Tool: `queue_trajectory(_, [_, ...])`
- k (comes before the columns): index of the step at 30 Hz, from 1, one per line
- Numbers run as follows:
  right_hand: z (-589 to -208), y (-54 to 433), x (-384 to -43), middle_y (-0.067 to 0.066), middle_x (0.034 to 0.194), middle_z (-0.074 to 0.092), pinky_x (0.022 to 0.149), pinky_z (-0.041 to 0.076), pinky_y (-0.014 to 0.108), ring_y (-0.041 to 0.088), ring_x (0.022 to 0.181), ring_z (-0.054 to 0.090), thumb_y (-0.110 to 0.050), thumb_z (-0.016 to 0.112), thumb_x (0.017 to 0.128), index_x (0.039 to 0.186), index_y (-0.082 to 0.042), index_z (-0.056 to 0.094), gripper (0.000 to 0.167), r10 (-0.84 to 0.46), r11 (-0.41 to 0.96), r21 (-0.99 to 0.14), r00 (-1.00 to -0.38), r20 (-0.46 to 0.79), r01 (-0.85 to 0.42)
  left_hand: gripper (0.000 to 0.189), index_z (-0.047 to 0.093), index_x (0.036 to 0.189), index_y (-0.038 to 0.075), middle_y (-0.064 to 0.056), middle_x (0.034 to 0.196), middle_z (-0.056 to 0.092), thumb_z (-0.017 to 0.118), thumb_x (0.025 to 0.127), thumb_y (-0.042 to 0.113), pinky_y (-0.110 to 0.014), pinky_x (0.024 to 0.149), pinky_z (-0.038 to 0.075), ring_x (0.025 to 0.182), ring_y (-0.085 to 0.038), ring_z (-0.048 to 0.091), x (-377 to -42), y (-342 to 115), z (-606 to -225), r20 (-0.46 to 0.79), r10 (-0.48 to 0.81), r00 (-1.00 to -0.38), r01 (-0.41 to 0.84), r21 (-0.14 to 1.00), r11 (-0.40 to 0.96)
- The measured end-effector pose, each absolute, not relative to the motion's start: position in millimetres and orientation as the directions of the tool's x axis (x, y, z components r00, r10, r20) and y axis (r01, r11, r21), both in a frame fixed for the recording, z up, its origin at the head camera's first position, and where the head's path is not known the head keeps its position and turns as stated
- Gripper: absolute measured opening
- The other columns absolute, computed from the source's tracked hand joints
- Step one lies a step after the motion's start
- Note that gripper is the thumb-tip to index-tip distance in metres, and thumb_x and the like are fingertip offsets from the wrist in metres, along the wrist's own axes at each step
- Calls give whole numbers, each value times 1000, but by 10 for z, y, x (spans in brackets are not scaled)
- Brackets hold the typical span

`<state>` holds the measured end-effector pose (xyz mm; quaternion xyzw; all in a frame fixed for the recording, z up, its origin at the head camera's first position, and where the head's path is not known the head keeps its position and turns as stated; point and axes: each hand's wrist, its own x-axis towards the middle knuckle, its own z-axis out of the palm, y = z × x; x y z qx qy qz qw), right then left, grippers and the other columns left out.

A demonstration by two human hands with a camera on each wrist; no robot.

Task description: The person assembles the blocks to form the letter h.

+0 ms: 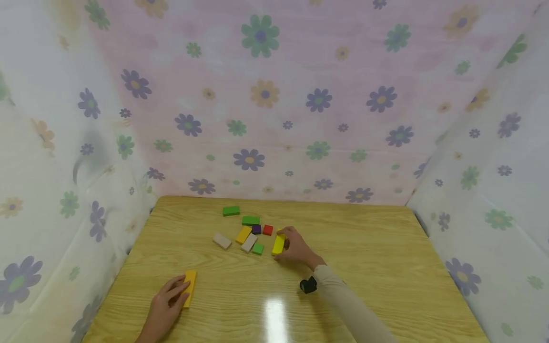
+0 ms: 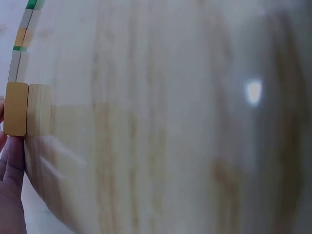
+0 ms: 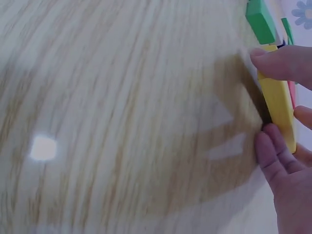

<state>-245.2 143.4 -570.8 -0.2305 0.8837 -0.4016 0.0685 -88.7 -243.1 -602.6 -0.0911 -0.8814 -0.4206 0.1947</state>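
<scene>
At the front left of the table, my left hand [image 1: 165,302] holds a long orange block [image 1: 191,288], fingers along its far part and thumb near its closer end. In the left wrist view the orange block [image 2: 16,108] shows its end at the left edge, with part of the hand below it. Farther forward, my right hand [image 1: 297,248] grips a bright yellow block [image 1: 279,243] by its two ends. The right wrist view has this yellow block [image 3: 279,107] between thumb and fingers, low over the wood.
Left of the right hand lie two green blocks [image 1: 250,220], a dark purple block [image 1: 256,229], a red block [image 1: 268,230], another orange block [image 1: 243,235], two beige blocks [image 1: 222,241] and a light green block [image 1: 258,248]. Flower-printed cloth [image 1: 283,143] encloses the wooden table [image 1: 364,267].
</scene>
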Motion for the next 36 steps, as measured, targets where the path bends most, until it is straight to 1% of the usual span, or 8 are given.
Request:
queue_trajectory(4, [-5705,1494,-2454,18,132,41,75,45,30,15,84,49,-27,86,68,129,0,54,74,-458,625,-687,-887,62,-370,30,72,104,-2,-14,117,61,75,75,-6,-8,68,44,94,-5,58,-893,-2417,-6014,433,2,-901,343,709,616])
queue_trajectory(8, [-5669,1535,-2438,21,132,41,74,46,31,17,85,50,-28,87,67,129,2,55,76,-457,633,-671,-886,77,-386,30,72,103,-3,-16,115,61,75,74,-8,-9,67,45,92,-6,59,-897,-2386,-6020,457,-2,-889,364,711,601])
queue_trajectory(15, [-5526,1548,-2409,24,133,41,70,47,27,17,82,52,-23,89,64,127,4,55,76,-452,611,-682,-884,116,-402,29,72,104,-3,-16,117,61,74,76,-7,-10,67,45,92,-11,60,-894,-2312,-6051,447,6,-894,366,725,584])
queue_trajectory(18, [-5458,1505,-2405,25,133,39,68,47,27,19,81,52,-19,89,64,127,6,55,75,-461,584,-701,-878,128,-409,29,71,106,-1,-14,119,60,74,78,-4,-10,68,45,95,-12,60,-898,-2307,-6058,420,-2,-908,340,738,583])
queue_trajectory(21, [-5413,1426,-2402,26,134,37,66,47,27,19,81,52,-19,88,66,128,5,54,75,-478,561,-718,-869,125,-412,29,72,107,0,-11,121,60,74,79,-3,-10,70,45,97,-13,60,-885,-2326,-6056,392,-24,-919,303,746,593])
queue_trajectory(26, [-5356,1271,-2359,22,137,36,66,47,26,16,81,51,-22,87,68,130,3,53,74,-496,544,-735,-862,109,-406,29,72,108,1,-11,121,60,73,80,-1,-10,70,46,97,-12,60,-841,-2366,-6038,369,-40,-929,271,749,604])
queue_trajectory(32, [-5267,1113,-2333,23,139,33,66,47,27,20,83,52,-19,85,71,132,2,52,72,-523,509,-753,-845,115,-417,27,72,107,1,-11,121,60,73,80,-1,-9,71,45,97,-10,60,-846,-2397,-6028,382,-34,-924,282,737,614])
queue_trajectory(36, [-5232,998,-2344,21,141,32,68,48,25,21,84,52,-21,84,72,133,1,51,74,-544,493,-764,-833,103,-416,27,72,107,2,-10,121,61,74,80,0,-9,70,45,96,-10,60,-853,-2419,-6026,377,-38,-926,275,739,615])
